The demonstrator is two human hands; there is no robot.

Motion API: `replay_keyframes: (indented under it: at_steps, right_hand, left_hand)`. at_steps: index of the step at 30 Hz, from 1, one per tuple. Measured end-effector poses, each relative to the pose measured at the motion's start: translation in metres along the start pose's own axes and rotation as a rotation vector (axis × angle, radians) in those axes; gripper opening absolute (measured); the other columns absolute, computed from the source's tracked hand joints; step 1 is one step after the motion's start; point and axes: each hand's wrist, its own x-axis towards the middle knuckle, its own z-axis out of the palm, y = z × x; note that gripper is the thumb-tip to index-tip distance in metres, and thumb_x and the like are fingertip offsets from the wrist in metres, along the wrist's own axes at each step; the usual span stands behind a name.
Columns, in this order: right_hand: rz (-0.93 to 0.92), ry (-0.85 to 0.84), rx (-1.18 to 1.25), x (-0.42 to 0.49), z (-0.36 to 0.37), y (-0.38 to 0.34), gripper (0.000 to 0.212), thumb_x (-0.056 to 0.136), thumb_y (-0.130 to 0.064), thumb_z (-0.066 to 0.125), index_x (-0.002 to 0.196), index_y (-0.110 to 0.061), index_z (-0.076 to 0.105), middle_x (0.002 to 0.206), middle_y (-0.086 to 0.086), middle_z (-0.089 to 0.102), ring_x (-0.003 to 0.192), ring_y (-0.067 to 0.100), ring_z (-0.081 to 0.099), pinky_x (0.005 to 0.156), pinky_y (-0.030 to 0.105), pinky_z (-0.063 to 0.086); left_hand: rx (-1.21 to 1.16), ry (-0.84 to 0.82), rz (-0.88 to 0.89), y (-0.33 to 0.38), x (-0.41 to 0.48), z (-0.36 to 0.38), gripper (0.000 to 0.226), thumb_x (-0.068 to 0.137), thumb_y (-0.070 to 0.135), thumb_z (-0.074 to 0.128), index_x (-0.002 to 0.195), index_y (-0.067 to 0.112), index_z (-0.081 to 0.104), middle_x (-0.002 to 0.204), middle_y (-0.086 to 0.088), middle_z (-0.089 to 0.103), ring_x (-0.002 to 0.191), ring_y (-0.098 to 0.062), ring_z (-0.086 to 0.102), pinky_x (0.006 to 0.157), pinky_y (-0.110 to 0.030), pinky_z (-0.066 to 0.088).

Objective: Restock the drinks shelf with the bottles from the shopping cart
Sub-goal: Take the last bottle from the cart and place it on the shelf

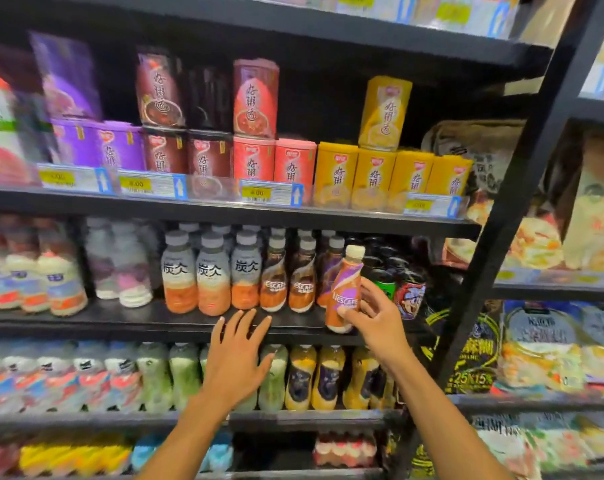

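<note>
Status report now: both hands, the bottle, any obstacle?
Right hand holds coffee bottle, tilted, at shelf edge. Left hand open, empty. Dark cans close behind.

Pretty bright overhead store lighting, but shelf undersides go dark — edges are smeared and bent by the wide lens, middle's only slightly soft.

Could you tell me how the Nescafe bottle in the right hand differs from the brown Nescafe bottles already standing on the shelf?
The held Nescafe bottle has a cream cap and a purple band; the shelved Nescafe bottles have grey caps and dark brown bands. The held one tilts at the shelf's front edge in the right hand; the shelved ones stand upright in a row. Both share the orange lower body.
</note>
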Motion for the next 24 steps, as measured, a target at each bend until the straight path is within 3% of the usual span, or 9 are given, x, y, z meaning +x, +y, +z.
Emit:
replay_keyframes:
  at_steps: [8,11,16,21,23,24]
  right_hand:
    - [-0.010,-0.059,-0.065,0.017,0.010,0.010,0.064,0.088,-0.012,0.081,0.140,-0.035,0.053,0.134,-0.003,0.065,0.123,0.012,0.064,0.108,0.041,0.053]
    - [-0.029,-0.062,-0.093,0.020,0.013,0.014,0.059,0.089,-0.013,0.080,0.132,-0.044,0.052,0.132,-0.009,0.064,0.124,0.007,0.061,0.110,0.035,0.050]
    - [-0.028,-0.057,-0.119,0.023,0.013,0.023,0.063,0.092,-0.012,0.077,0.145,-0.032,0.049,0.140,-0.004,0.059,0.131,0.010,0.057,0.110,0.031,0.050]
    - [-0.032,-0.042,-0.211,0.027,0.015,0.029,0.067,0.094,-0.009,0.073,0.152,-0.024,0.043,0.148,0.000,0.049,0.128,0.007,0.055,0.092,0.005,0.049]
    - [-0.036,-0.056,-0.291,0.029,0.016,0.032,0.072,0.097,-0.015,0.072,0.158,-0.023,0.036,0.153,-0.002,0.048,0.134,0.007,0.052,0.097,0.009,0.049]
    - [-0.041,-0.053,-0.345,0.030,0.017,0.033,0.074,0.097,-0.020,0.071,0.160,-0.024,0.033,0.155,-0.003,0.048,0.137,0.007,0.051,0.105,0.017,0.049]
  left_hand:
    - [0.015,0.017,0.011,-0.002,0.000,0.004,0.076,0.086,0.058,0.059,0.155,0.035,0.036,0.157,-0.005,0.044,0.147,-0.029,0.036,0.119,-0.049,0.023]
    - [0.021,0.017,0.013,-0.003,0.000,0.004,0.077,0.086,0.058,0.061,0.155,0.035,0.036,0.156,-0.005,0.044,0.146,-0.029,0.037,0.118,-0.051,0.027]
    - [0.029,0.018,0.011,-0.002,0.000,0.004,0.077,0.086,0.059,0.059,0.156,0.036,0.034,0.157,-0.005,0.043,0.147,-0.029,0.036,0.118,-0.052,0.028]
    - [0.028,0.023,0.012,-0.003,0.000,0.005,0.078,0.086,0.058,0.059,0.156,0.035,0.034,0.157,-0.005,0.043,0.147,-0.029,0.036,0.119,-0.052,0.028]
    - [0.040,0.031,0.016,-0.002,0.000,0.005,0.079,0.086,0.057,0.059,0.157,0.035,0.033,0.158,-0.005,0.042,0.148,-0.029,0.034,0.119,-0.052,0.028]
    - [0.043,0.034,0.017,-0.002,-0.001,0.005,0.079,0.086,0.057,0.059,0.157,0.034,0.033,0.158,-0.006,0.042,0.148,-0.029,0.034,0.119,-0.052,0.027]
